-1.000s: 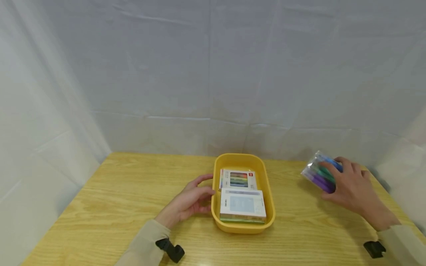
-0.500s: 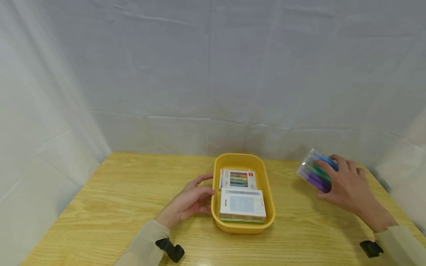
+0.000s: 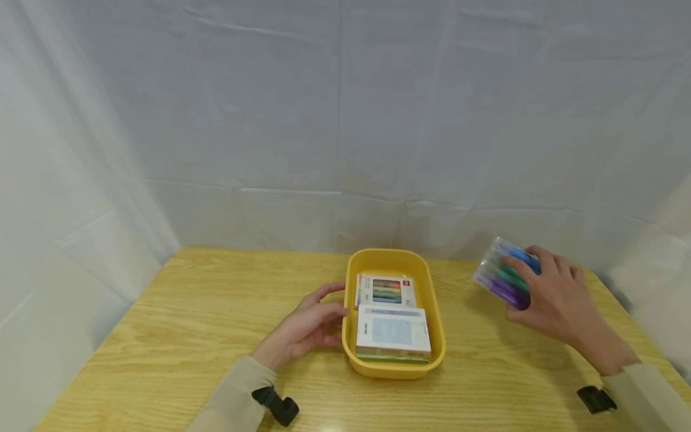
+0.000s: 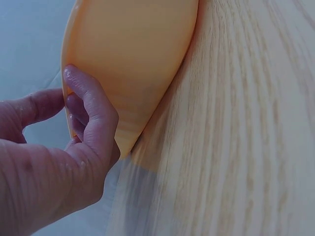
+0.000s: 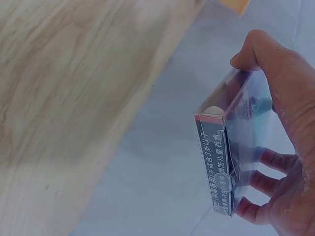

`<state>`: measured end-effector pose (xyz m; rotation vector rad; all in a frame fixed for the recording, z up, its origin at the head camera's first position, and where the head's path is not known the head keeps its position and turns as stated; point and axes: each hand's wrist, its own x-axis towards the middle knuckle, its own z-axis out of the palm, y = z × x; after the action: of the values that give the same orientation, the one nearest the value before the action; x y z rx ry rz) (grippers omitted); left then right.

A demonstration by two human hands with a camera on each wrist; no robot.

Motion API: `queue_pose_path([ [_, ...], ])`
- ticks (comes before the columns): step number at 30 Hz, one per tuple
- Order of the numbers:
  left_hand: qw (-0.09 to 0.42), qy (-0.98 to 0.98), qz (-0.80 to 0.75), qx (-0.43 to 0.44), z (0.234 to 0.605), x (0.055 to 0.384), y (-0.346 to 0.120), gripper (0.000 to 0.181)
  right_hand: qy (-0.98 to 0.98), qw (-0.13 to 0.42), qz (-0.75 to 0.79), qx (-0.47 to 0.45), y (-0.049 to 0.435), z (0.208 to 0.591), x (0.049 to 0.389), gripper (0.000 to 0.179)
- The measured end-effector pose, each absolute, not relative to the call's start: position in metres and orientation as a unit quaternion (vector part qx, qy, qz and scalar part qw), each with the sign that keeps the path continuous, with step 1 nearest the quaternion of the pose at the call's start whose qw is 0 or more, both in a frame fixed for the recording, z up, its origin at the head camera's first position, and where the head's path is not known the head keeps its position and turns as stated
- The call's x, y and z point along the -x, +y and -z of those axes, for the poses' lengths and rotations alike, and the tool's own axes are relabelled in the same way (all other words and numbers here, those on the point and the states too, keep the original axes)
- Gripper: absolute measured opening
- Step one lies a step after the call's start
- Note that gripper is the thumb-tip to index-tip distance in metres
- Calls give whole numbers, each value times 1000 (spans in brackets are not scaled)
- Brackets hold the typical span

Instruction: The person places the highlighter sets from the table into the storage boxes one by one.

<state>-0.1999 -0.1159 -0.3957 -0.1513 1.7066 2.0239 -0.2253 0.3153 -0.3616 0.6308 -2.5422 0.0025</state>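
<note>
A yellow plastic basket point(image 3: 394, 373) stands on the wooden table, holding two white boxes. The farther box point(image 3: 369, 292) has a window showing coloured sticks; the nearer white box point(image 3: 393, 332) has a pale blue panel. At the basket's left side, my left hand point(image 3: 308, 324) holds the rim, thumb at the edge and curled fingers point(image 4: 101, 110) against the outer wall. To the right, my right hand point(image 3: 558, 298) grips a clear pack of coloured pens point(image 3: 507, 279), blue, green and purple, tilted above the table. In the right wrist view its printed end point(image 5: 214, 164) shows.
The light wooden table point(image 3: 216, 312) reaches back to a pale grey curtain point(image 3: 270, 150), with white sheets at both sides. Black straps hang at both cuffs, the left strap point(image 3: 275, 405) close over the table.
My right hand has moved slowly left and slightly upward with the pack of pens, toward the basket. My left hand and the basket stay almost where they were.
</note>
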Motion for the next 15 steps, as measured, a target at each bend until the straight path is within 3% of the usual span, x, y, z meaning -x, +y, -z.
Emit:
queue_pose_path([
  [15,242,623,-742,54,395,198,-116,63,-930,254,-5,-264,300,352,228,82],
])
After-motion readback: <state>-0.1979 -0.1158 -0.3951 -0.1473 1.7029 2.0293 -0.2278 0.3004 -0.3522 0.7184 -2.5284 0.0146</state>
